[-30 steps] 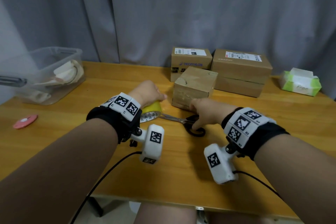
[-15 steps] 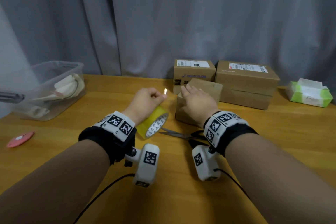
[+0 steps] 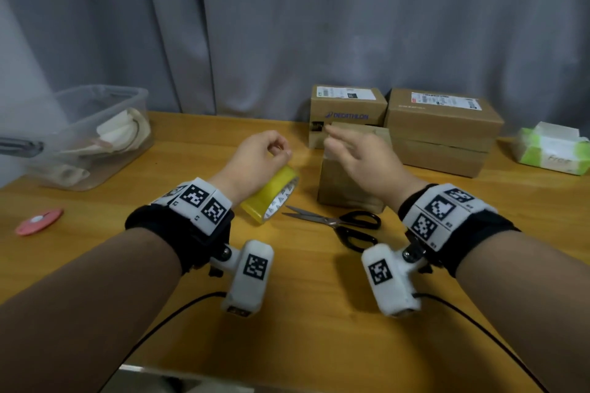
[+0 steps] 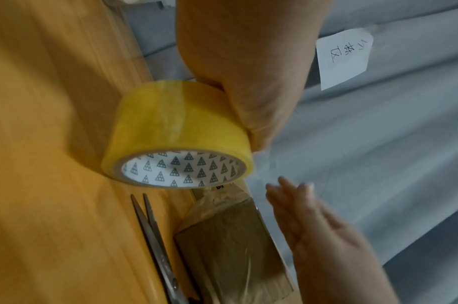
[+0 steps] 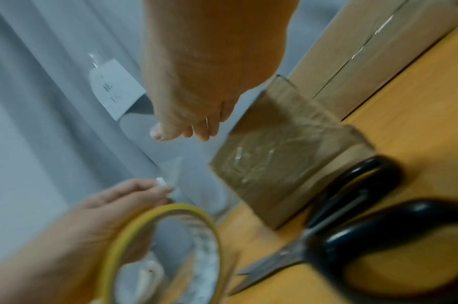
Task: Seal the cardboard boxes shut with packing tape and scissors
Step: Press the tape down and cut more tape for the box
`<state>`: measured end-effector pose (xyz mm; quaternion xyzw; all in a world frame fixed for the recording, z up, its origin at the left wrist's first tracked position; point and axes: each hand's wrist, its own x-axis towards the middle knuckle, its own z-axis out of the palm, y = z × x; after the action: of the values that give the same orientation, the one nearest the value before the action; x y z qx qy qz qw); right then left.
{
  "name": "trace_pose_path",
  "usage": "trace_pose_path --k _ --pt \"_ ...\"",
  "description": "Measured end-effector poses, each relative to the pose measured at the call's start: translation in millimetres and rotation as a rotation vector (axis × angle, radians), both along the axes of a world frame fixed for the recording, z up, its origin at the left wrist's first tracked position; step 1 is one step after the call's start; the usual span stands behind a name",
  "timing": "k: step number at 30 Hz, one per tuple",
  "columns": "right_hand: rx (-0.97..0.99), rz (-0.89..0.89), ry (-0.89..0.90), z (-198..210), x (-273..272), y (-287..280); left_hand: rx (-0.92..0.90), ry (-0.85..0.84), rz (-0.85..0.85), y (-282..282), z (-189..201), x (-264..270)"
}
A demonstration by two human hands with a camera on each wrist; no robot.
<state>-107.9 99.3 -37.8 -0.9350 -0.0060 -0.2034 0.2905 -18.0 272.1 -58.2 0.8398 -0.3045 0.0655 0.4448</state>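
The left fingers [image 3: 281, 150] pinch the tape roll [image 3: 271, 193]; the right fingers [image 3: 335, 134] are spread, reaching beside them for its loose end above the small box [image 3: 344, 182].

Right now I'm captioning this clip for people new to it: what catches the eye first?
The yellow tape roll, held by the left hand above the table's middle. Beside it, the right hand hangs open over a small cardboard box. The black-handled scissors lie flat on the wooden table in front of that box.

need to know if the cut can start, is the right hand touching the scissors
Apart. The head view shows the right hand raised over the small box, while the scissors lie on the table.
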Motion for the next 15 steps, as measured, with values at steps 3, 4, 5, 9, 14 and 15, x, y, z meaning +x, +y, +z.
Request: trace_pose_path --k 3,4,5,9,14,15 --pt "0.247 0.068 0.075 2 8 17 0.054 -0.118 -0.085 -4 5 -9" --pt "0.268 0.076 0.119 1 11 23 0.074 -0.135 -0.11 -4 5 -12" --pt "0.305 0.074 0.137 2 14 27 0.092 -0.145 -0.132 -3 5 -15" --pt "0.371 -0.012 0.085 1 19 34 0.11 -0.072 -0.121 3 0 -21" --pt "0.188 -0.014 0.004 12 12 39 0.028 0.171 -0.128 15 0 -23" --pt "0.175 -0.001 0.009 14 10 40 0.02 0.171 -0.136 16 0 -24"
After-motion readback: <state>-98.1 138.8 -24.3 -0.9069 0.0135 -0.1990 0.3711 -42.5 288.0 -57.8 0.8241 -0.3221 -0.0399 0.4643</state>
